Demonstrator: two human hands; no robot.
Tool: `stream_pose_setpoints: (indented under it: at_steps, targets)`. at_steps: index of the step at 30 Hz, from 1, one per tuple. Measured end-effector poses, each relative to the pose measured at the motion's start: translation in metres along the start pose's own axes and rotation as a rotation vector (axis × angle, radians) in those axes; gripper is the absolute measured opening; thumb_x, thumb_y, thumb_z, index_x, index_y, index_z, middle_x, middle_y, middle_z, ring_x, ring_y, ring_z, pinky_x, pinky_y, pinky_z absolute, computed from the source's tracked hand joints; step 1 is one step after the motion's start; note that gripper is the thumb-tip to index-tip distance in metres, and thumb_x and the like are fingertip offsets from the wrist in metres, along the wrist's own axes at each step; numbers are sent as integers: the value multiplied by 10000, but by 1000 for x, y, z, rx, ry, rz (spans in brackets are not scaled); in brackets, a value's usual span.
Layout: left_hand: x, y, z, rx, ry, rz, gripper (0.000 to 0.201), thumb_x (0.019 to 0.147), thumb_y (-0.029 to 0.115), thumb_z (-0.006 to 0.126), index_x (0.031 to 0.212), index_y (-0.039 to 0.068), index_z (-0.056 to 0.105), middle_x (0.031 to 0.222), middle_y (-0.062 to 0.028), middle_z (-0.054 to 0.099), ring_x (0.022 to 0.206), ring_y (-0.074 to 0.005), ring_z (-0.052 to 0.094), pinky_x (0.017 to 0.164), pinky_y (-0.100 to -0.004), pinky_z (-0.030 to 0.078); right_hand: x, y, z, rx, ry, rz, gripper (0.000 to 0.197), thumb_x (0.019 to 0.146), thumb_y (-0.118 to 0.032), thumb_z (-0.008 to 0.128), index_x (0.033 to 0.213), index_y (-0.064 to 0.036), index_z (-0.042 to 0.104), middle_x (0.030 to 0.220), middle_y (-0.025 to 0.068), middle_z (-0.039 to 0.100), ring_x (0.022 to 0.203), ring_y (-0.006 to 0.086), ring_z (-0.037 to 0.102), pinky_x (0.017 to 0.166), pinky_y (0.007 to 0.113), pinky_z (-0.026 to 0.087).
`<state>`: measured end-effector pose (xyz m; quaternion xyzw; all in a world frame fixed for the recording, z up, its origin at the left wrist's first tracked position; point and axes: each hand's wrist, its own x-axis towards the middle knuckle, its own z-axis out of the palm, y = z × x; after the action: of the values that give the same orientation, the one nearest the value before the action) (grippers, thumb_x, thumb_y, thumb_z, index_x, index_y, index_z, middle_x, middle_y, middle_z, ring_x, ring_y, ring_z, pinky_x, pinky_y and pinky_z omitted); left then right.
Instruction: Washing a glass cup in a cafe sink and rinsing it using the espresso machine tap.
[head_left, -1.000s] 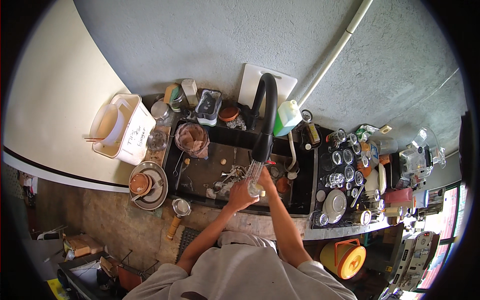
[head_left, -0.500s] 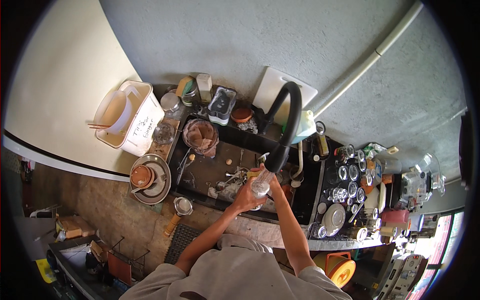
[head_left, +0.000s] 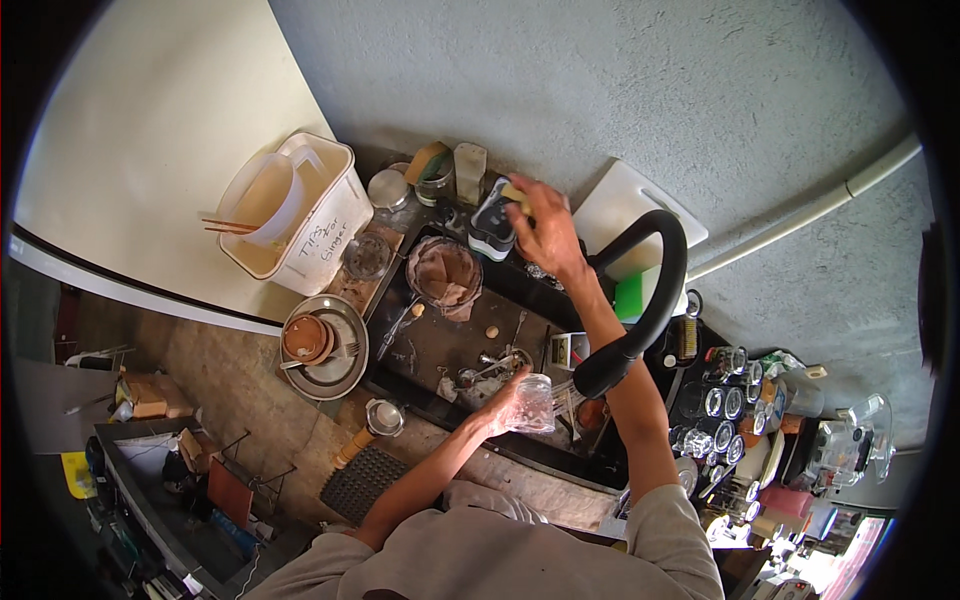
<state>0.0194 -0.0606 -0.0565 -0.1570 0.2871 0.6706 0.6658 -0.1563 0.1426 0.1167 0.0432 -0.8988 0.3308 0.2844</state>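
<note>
My left hand [head_left: 497, 408] is closed around a clear glass [head_left: 536, 404], tipped on its side above the front of the dark sink [head_left: 455, 325]. Water sprays from the black tap [head_left: 640, 300] right beside the glass. My right hand [head_left: 548, 230], slightly blurred, reaches to the back of the sink. It grips a yellow sponge [head_left: 514, 193] in its fingertips, over the edge of a dark tub with a pale base [head_left: 490, 228]. Spoons, other utensils and food scraps lie on the sink floor. A lined strainer basket [head_left: 446, 276] sits in the sink's back left corner.
A white bin [head_left: 335, 215] and a metal plate with clay dishes [head_left: 325, 375] stand left. A portafilter [head_left: 383, 416] lies on the front counter. Several glasses [head_left: 722, 402] crowd the right side. A white cutting board [head_left: 655, 215] leans on the wall.
My right hand has left the glass under the tap and moved up and back to the tub with the yellow sponge. My left hand keeps the glass, and the view has shifted.
</note>
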Motion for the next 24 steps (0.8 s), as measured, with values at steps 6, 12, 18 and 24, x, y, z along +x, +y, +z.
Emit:
stream_pose_setpoints:
  at_steps: [6, 12, 18, 24]
  targets:
    - [8, 3, 8, 150, -12, -37, 544, 959, 501, 644, 1292, 73, 597, 1112, -115, 712, 975, -277, 712, 869, -492, 594, -47, -30, -12, 327, 164, 349, 407, 1038, -299, 573, 1315, -2, 593, 1210, 195, 671, 1074, 303, 675, 1029, 479, 486]
    - [2, 18, 15, 140, -199, 53, 535, 993, 532, 576, 1290, 88, 603, 1151, -86, 707, 969, -244, 721, 801, -463, 612, -259, -38, 6, 436, 160, 793, 373, 1039, -318, 612, 1227, -3, 681, 1116, 45, 700, 990, 115, 612, 887, 298, 496]
    - [-23, 40, 31, 201, -121, -163, 573, 941, 611, 617, 1112, 69, 695, 957, -123, 743, 839, -269, 739, 812, -468, 621, -328, -44, 24, 1097, 281, 1299, 331, 982, -298, 646, 1162, -22, 678, 1027, 90, 735, 834, 207, 719, 751, 349, 604]
    - [-66, 26, 37, 323, 114, 149, 518, 924, 541, 681, 1151, 79, 623, 1014, -85, 695, 910, -230, 712, 726, -419, 628, -319, -50, 50, 1214, 718, 1184, 288, 1006, -276, 574, 1070, -20, 691, 859, 57, 698, 718, 151, 668, 659, 297, 544]
